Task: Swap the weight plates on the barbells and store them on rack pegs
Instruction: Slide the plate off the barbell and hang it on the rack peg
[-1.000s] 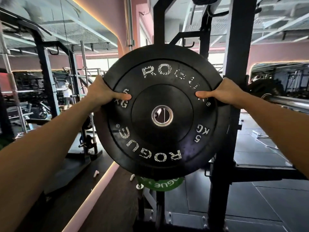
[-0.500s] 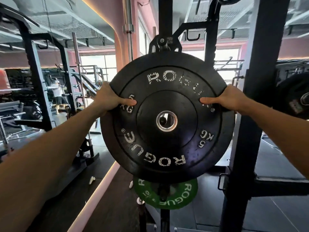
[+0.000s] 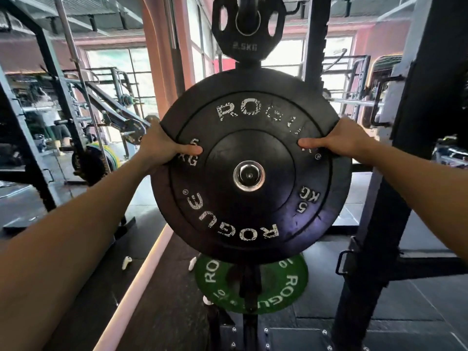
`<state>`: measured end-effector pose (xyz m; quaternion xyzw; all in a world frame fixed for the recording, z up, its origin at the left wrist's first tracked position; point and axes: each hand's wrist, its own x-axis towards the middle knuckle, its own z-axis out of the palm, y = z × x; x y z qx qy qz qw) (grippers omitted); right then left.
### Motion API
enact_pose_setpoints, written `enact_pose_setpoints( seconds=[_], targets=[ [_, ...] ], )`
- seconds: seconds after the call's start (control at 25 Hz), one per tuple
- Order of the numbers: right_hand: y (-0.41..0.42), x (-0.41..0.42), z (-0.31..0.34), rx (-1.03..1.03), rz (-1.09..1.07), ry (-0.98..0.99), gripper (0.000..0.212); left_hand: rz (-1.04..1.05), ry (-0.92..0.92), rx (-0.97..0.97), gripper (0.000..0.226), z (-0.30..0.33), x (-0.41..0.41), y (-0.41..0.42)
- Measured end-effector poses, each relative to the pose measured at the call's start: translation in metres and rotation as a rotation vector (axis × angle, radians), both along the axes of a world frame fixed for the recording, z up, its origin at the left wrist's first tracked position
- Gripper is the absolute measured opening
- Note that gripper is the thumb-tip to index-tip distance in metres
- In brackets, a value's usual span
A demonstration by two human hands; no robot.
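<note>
A black 5 kg Rogue bumper plate (image 3: 250, 211) fills the middle of the head view, upright and facing me. My left hand (image 3: 162, 146) grips its left rim, thumb on the face. My right hand (image 3: 336, 143) grips the right rim the same way. The end of a rack peg (image 3: 249, 175) shows inside the plate's steel centre ring. Above it a small black 2.5 kg plate (image 3: 247, 41) hangs on a higher peg. Below it a green 10 kg Rogue plate (image 3: 283, 287) sits on a lower peg of the same upright.
A thick black rack post (image 3: 395, 198) stands close on the right. More racks, a loaded barbell (image 3: 98, 154) and a person (image 3: 50, 122) are at the far left. A pale light strip (image 3: 131, 295) runs across the dark floor.
I have stepped closer to the storage upright. The plate's hole has lined up with the peg, whose end now shows in the centre ring. The 2.5 kg plate has come into view above.
</note>
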<state>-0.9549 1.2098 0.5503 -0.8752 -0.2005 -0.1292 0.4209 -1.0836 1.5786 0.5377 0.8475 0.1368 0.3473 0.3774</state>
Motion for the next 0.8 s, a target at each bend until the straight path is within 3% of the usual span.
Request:
enact_pose_setpoints(
  seconds=[0.16,0.28,0.36,0.8],
  targets=[
    [0.015,0.031,-0.013,-0.005,-0.018,-0.017,0.071,-0.036,-0.068,-0.01,0.053,-0.015,0.036,-0.001],
    [0.022,0.062,-0.02,0.057,-0.105,-0.074,0.106,0.014,-0.112,-0.004,0.076,-0.015,0.061,0.006],
    [0.025,0.096,-0.026,0.071,-0.11,-0.047,0.119,0.033,-0.111,0.003,0.09,-0.016,0.082,0.015],
    [0.07,0.175,-0.029,0.152,-0.148,-0.093,0.103,0.052,-0.139,-0.026,0.106,-0.025,0.183,0.047]
  ],
)
